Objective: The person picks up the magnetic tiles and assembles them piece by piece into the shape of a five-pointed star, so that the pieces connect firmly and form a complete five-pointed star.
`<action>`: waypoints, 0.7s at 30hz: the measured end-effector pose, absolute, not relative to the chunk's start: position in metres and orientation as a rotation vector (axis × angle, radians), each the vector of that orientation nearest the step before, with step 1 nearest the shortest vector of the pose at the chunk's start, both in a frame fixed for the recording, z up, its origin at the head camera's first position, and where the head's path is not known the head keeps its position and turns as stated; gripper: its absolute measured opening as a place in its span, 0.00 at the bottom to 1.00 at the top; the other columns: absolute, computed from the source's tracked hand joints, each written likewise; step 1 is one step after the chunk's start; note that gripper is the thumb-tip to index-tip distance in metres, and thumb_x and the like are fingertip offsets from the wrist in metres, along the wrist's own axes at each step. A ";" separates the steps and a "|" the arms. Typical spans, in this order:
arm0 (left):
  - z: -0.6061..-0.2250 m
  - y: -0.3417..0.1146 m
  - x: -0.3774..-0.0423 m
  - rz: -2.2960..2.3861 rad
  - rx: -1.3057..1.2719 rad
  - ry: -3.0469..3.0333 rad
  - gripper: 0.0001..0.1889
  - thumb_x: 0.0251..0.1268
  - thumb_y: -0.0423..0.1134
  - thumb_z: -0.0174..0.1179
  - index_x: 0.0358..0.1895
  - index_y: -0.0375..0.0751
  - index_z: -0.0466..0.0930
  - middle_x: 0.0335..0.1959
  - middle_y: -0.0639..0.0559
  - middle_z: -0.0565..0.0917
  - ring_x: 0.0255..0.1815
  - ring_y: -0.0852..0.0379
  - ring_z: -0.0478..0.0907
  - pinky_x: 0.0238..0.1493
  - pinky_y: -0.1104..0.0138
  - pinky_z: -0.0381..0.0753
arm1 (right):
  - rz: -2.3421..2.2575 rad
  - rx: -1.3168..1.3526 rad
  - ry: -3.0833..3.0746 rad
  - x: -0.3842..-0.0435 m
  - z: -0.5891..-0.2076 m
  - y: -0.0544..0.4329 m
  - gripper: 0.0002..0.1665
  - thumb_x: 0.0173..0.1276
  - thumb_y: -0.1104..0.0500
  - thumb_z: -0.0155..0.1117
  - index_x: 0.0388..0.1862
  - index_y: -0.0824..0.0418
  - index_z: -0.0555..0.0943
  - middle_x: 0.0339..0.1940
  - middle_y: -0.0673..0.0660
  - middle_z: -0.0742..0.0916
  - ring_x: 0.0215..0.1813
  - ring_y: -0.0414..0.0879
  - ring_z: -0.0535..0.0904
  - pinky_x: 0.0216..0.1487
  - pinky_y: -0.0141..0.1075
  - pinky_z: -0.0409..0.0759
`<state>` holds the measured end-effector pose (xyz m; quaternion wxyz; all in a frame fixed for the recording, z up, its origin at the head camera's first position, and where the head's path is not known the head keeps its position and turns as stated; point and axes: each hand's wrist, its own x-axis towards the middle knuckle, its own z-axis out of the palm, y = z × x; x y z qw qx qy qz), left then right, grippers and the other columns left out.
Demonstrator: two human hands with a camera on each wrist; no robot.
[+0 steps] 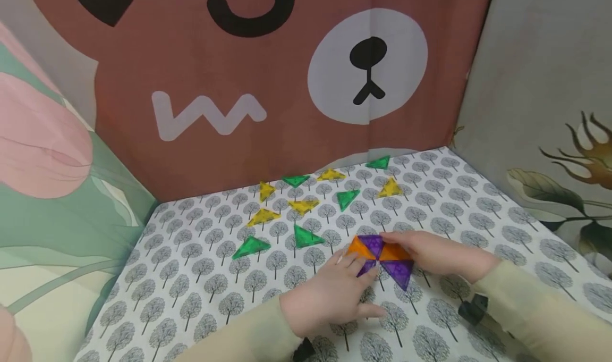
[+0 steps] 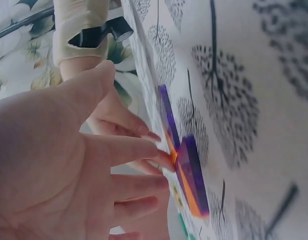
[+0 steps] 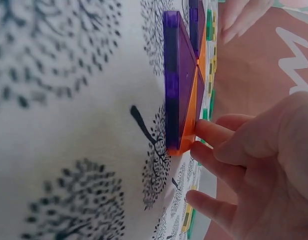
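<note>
Triangular magnetic tiles lie flat, points together, in a fan: a purple tile (image 1: 371,244) at the top, an orange tile (image 1: 394,253) at right, a purple tile (image 1: 399,273) at lower right, an orange tile (image 1: 360,249) and another purple tile (image 1: 366,268) on the left. My left hand (image 1: 337,290) rests with spread, straight fingers over the left tiles, partly covering them. From the right side my right hand (image 1: 437,253) touches the fan's outer edge. In the right wrist view, its fingertips (image 3: 206,131) press against the orange tile (image 3: 189,112).
Behind the fan, several loose green tiles (image 1: 307,237) and yellow tiles (image 1: 303,207) are scattered over the tree-print cloth (image 1: 191,298). A brown curtain with a bear face (image 1: 287,154) hangs at the back. Floral cloths (image 1: 540,139) flank the sides.
</note>
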<state>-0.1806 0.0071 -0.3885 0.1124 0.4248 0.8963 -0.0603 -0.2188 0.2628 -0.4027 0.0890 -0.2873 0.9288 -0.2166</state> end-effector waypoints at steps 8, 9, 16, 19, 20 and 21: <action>-0.387 -0.036 -0.172 -0.102 1.215 2.688 0.41 0.68 0.73 0.37 0.75 0.53 0.63 0.76 0.47 0.60 0.77 0.47 0.52 0.75 0.47 0.47 | -0.605 -0.824 2.794 -0.242 -0.404 0.263 0.29 0.75 0.71 0.46 0.74 0.62 0.67 0.64 0.59 0.80 0.67 0.62 0.71 0.67 0.60 0.64; -0.387 -0.043 -0.171 -0.084 1.193 2.695 0.40 0.68 0.73 0.37 0.75 0.53 0.63 0.76 0.46 0.60 0.77 0.46 0.52 0.75 0.47 0.47 | -0.588 -0.829 2.798 -0.245 -0.403 0.263 0.30 0.74 0.72 0.46 0.74 0.62 0.67 0.63 0.59 0.80 0.67 0.63 0.71 0.67 0.60 0.64; -0.372 -0.112 -0.175 0.094 0.923 2.761 0.40 0.68 0.72 0.40 0.74 0.49 0.66 0.74 0.44 0.63 0.74 0.43 0.58 0.73 0.44 0.51 | -0.447 -0.793 2.751 -0.261 -0.392 0.254 0.29 0.74 0.70 0.46 0.72 0.63 0.69 0.65 0.65 0.78 0.66 0.66 0.70 0.65 0.61 0.67; -0.366 -0.149 -0.187 0.215 0.755 2.811 0.34 0.74 0.63 0.45 0.73 0.45 0.67 0.74 0.44 0.65 0.73 0.41 0.59 0.72 0.43 0.53 | -0.391 -0.820 2.686 -0.269 -0.380 0.237 0.27 0.74 0.67 0.50 0.72 0.63 0.70 0.65 0.66 0.77 0.66 0.65 0.70 0.65 0.60 0.67; -0.365 -0.161 -0.193 0.264 0.706 2.835 0.30 0.76 0.58 0.47 0.72 0.44 0.68 0.73 0.43 0.65 0.73 0.40 0.60 0.72 0.43 0.54 | -0.382 -0.840 2.670 -0.272 -0.375 0.229 0.27 0.75 0.66 0.51 0.72 0.63 0.70 0.65 0.65 0.77 0.66 0.65 0.70 0.65 0.60 0.67; -0.365 -0.172 -0.200 0.297 0.665 2.862 0.27 0.77 0.52 0.49 0.72 0.44 0.69 0.73 0.43 0.66 0.73 0.39 0.61 0.71 0.44 0.55 | -0.382 -0.862 2.661 -0.273 -0.370 0.219 0.27 0.75 0.65 0.52 0.72 0.63 0.70 0.65 0.65 0.77 0.67 0.64 0.70 0.66 0.60 0.67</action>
